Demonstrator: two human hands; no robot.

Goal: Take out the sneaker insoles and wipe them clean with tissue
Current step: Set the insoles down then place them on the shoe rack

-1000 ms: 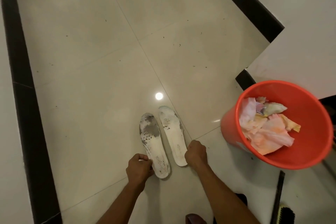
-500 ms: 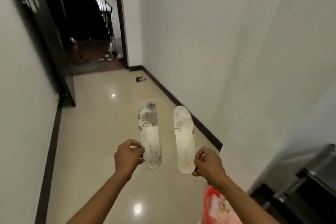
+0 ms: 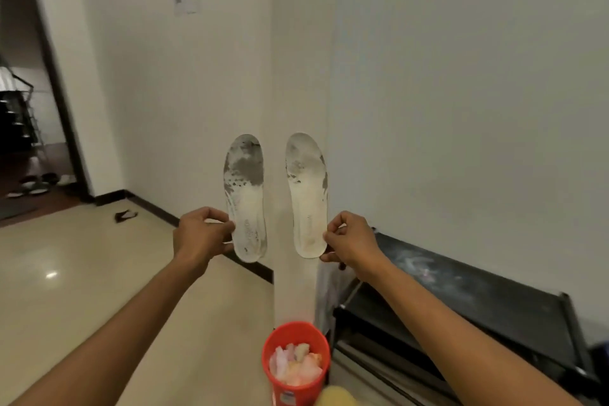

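Insoles, two of them, are held up in front of the wall, toe ends up and well above the floor (image 3: 82, 290), side by side but apart. At far left a dark doorway (image 3: 33, 109) opens onto another room, and a dark slipper (image 3: 125, 216) lies on the floor near the skirting. The left hand (image 3: 201, 234) pinches the outer edge of the left insole (image 3: 245, 194) near its heel, thumb and fingers curled onto it; this one has heavy grey grime over the forefoot. The right insole (image 3: 308, 194) looks paler, with dark marks near the toe and along one edge, and the right hand (image 3: 351, 239) pinches its outer edge at the heel in the same way. Both stand straight from a pinch at one end, so they seem light and fairly stiff, probably thin foam that would bend if squeezed hard. For wiping, a hold at the heel with the palm behind the sole should steady it against the rubbing. Below stands a red bin (image 3: 298, 327) full of crumpled tissue (image 3: 295, 364), with a black shoe rack (image 3: 494, 300) to its right against the wall. No fresh tissue is in either hand.
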